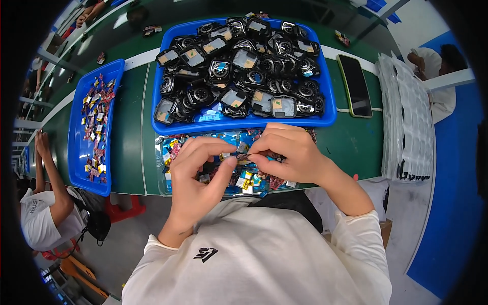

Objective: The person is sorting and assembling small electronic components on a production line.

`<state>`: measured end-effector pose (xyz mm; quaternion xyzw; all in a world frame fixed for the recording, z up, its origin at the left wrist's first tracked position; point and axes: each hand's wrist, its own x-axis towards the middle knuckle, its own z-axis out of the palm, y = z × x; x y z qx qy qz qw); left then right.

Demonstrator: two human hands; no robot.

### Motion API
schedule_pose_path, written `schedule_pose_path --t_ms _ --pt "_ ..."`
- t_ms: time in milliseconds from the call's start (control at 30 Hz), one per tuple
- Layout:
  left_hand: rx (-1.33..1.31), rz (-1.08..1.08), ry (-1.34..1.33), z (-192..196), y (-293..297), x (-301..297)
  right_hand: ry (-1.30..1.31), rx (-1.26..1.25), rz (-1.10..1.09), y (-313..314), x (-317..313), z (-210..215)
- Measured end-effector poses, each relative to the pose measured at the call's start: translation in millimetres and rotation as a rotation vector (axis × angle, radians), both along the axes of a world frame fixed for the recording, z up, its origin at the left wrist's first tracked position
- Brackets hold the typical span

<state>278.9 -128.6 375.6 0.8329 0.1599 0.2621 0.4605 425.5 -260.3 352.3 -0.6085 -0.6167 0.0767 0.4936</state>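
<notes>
My right hand [287, 151] pinches a small dark electronic part [243, 157] between thumb and fingertips. From the other side, the thumb and fingertips of my left hand [195, 170] close on the same part. Its exact kind is too small to make out. Both hands are over a clear tray [163, 189] at the table's front edge, and they cover much of it. Inside it lie small silver-and-yellow batteries [245, 180], reddish circuit pieces [276, 182] and bits of blue film.
Behind my hands, a blue tray [244, 123] is heaped with black watch cases [219, 72]. To the left stands a narrower blue tray [76, 173] of small batteries and circuit pieces. A phone [355, 86] and stacked white plastic trays [406, 117] are at the right. Another person [51, 203] sits far left.
</notes>
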Motion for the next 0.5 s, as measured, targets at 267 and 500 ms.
schedule_pose_path --t_ms 267,500 --pt "-0.488 -0.072 0.026 -11 4 -7 0.347 -0.141 -0.025 -6 -2 14" --pt "-0.625 -0.153 0.084 -4 -3 -2 0.256 -0.035 0.008 -5 -1 9"
